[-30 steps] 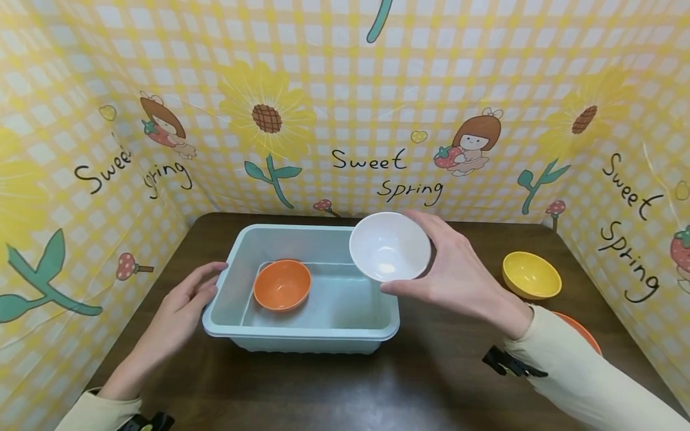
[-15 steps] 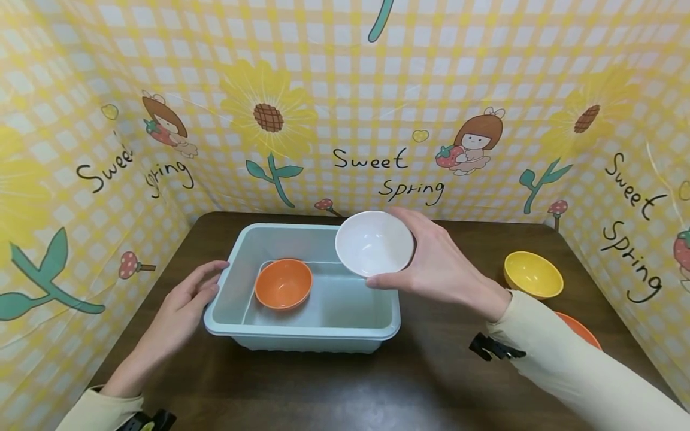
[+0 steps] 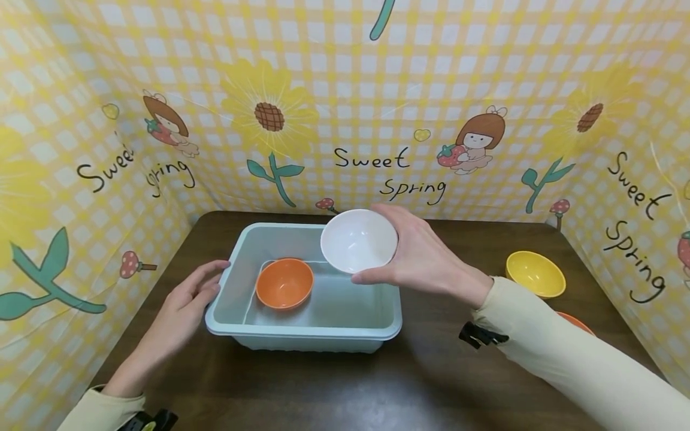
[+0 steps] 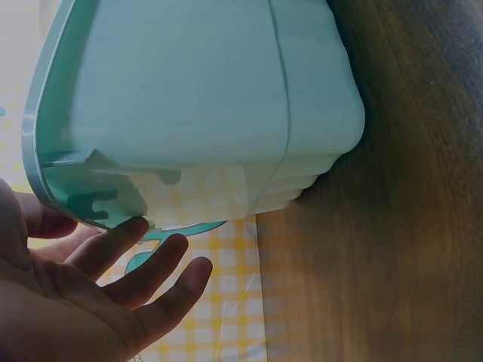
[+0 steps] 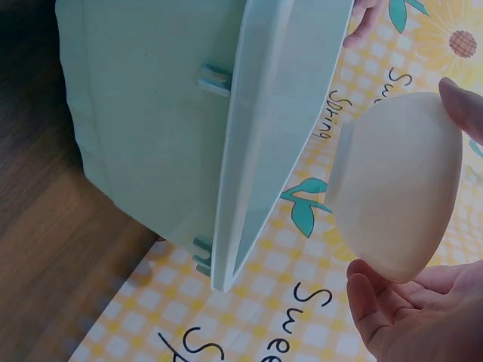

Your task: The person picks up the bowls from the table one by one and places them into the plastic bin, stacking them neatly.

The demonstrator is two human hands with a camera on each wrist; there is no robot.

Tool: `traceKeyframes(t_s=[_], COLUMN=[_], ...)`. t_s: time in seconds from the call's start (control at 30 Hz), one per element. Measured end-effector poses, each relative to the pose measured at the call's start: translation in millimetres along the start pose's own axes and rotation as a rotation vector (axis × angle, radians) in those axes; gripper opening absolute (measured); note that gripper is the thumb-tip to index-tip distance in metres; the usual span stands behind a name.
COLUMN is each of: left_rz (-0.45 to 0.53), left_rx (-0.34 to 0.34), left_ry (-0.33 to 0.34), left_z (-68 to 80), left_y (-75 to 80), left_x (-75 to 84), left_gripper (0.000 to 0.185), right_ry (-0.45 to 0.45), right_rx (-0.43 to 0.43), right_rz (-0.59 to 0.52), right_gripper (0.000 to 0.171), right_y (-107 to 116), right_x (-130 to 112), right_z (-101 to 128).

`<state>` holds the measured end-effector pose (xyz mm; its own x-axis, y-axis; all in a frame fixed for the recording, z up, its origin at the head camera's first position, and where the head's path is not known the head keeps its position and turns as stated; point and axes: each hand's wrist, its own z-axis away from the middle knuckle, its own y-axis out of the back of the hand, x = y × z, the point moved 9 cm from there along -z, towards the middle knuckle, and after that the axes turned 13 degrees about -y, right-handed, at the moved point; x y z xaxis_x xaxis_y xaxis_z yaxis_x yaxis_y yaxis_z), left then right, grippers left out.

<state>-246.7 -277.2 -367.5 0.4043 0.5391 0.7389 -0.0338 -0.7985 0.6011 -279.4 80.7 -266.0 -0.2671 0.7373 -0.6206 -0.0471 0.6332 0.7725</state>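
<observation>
The right hand (image 3: pixel 426 260), fingers curled round the white bowl (image 3: pixel 358 240) above the pale green tub (image 3: pixel 302 335), should lower it level beside the orange bowl (image 3: pixel 284 283) while the flat-fingered left hand (image 3: pixel 185 299) steadies the rim.

Glossy plastic white bowl (image 3: pixel 358 240) — dark wood table (image 3: pixel 431 371)

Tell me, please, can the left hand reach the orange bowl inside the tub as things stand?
Probably yes. The left hand rests open at the tub rim, the orange bowl lies just inside, and nothing covers it.
</observation>
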Motion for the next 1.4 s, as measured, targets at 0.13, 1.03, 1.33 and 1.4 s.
traceKeyframes(t_s=[0.13, 1.03, 1.33, 1.4], left_rz=[-0.002, -0.004, 0.003, 0.008], left_rx=[-0.002, 0.009, 0.01, 0.005], left_ry=[0.003, -0.022, -0.014, -0.011], left_z=[0.0, 1.3, 0.9, 0.4], left_y=[-0.3, 0.5, 1.8, 1.4], left_x=[0.4, 1.0, 0.6, 0.7], left_gripper=[0.043, 0.042, 0.042, 0.042], right_ry=[0.016, 0.067, 0.075, 0.069], right_rx=[-0.007, -0.101, -0.137, -0.143], right_rz=[0.006, 0.022, 0.039, 0.055], right_gripper=[0.107, 0.107, 0.11, 0.11], right_y=[-3, -38, -51, -53], right_x=[-6, -34, -44, -46], right_z=[-3, -35, -44, -46])
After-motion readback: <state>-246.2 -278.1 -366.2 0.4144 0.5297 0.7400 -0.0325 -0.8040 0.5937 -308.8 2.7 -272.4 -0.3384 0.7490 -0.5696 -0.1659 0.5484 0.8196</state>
